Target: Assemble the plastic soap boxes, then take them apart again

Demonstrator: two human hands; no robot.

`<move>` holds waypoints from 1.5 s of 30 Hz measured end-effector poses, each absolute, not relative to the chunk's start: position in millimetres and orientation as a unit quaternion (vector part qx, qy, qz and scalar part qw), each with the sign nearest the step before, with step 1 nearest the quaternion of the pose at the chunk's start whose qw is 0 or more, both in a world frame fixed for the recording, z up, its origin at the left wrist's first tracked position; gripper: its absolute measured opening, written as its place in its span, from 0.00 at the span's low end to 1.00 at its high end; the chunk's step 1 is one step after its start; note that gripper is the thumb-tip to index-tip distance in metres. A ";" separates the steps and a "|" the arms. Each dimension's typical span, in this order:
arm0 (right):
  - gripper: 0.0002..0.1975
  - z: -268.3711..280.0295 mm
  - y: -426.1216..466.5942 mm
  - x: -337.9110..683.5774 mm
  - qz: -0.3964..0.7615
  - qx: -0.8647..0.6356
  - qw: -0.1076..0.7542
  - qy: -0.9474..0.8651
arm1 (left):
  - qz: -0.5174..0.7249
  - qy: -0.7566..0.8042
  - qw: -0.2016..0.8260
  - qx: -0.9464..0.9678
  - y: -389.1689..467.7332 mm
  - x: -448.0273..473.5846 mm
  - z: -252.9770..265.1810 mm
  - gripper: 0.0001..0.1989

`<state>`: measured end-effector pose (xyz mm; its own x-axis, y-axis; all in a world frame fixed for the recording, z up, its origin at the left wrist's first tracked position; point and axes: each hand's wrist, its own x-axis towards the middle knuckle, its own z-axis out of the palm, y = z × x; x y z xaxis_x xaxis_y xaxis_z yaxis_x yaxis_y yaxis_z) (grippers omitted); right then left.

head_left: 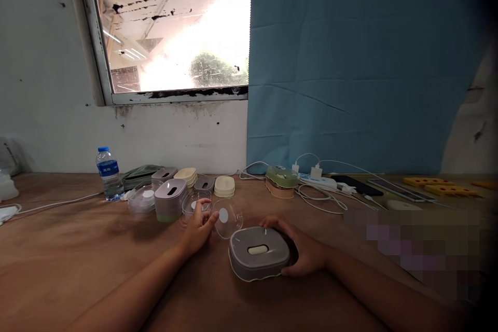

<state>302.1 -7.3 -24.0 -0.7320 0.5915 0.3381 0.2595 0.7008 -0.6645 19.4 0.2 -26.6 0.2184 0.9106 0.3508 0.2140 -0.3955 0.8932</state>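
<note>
My right hand (307,249) is wrapped round the right end of a grey rounded box (245,265) on the table. A slot in the box's top shows something pale cream inside. My left hand (200,228) pinches the left edge of a clear plastic lid (232,228), which is tilted up behind the box and carries a white oval patch. Just behind my left hand is a stack of clear plastic pieces (187,207), partly hidden by the fingers. A lilac box (165,202) with a slotted top and a green base stands to their left.
Farther back are more clear pieces (138,202), cream stacked parts (224,187), a water bottle (110,181) and a green and peach stacked box (280,182). White cables (327,202), a power strip (319,181) and a tablet (400,190) lie at right. A wall closes off the back.
</note>
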 end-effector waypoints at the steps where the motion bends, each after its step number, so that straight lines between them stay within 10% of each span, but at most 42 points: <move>1: 0.35 -22.5 -8.3 302.1 0.285 -0.238 0.275 -0.887 | 0.472 0.410 0.371 0.687 0.1 19.6 -26.6 0.20; 20: 0.31 -8.3 -19.7 291.9 0.230 -0.202 0.244 -0.920 | 0.241 0.455 0.134 0.846 -8.0 11.9 -23.6 0.41; 28: 0.32 -15.6 -13.7 291.6 0.227 -0.199 0.258 -0.918 | 0.193 0.412 0.040 0.890 -13.0 24.1 -25.9 0.13; 45: 0.31 -17.1 -13.2 292.5 0.228 -0.214 0.243 -0.918 | 0.268 0.431 -0.264 0.820 3.1 8.3 -12.4 0.10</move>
<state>292.5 -13.2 -17.1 -0.7897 0.5045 0.3492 0.2821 0.8040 -0.5235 8.3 3.1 -12.4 0.4849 0.5661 0.6666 0.8484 -0.4895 -0.2015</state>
